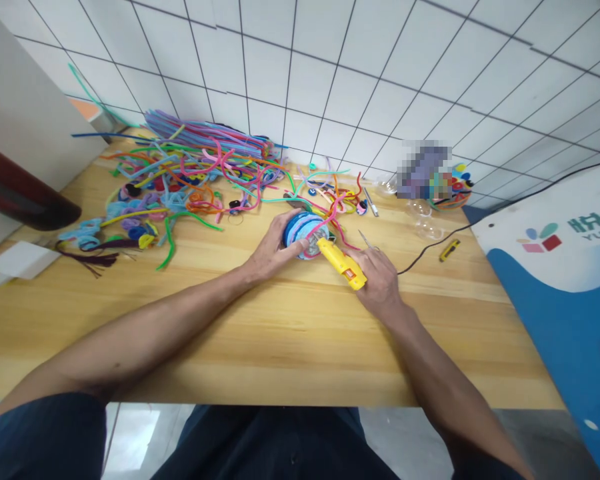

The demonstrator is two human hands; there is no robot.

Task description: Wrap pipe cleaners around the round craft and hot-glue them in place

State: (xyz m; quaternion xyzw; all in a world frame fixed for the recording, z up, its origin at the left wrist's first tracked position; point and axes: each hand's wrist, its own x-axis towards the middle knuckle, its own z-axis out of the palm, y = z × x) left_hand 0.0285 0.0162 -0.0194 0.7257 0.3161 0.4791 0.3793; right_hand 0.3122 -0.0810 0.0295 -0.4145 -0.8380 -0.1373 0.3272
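Observation:
A round object wrapped in blue, light blue and lilac pipe cleaners (296,229) lies on its side near the middle of the table, its clear end facing right. My left hand (276,248) is closed around its left and lower side, thumb along the front. In my right hand (377,277) is a yellow glue gun (343,264), its tip touching or very near the clear end; the exact contact is hidden. A pink pipe cleaner (336,212) curls up beside the round object. Just above my right hand lie thin metal scissors (364,239).
Tangled pipe cleaners (180,180) and a long bundle (205,133) cover the back left of the wooden table (290,347). At the right are a yellow cutter (450,250), clear balls (429,229) and a black cable (433,245). A white tiled wall (320,80) stands behind.

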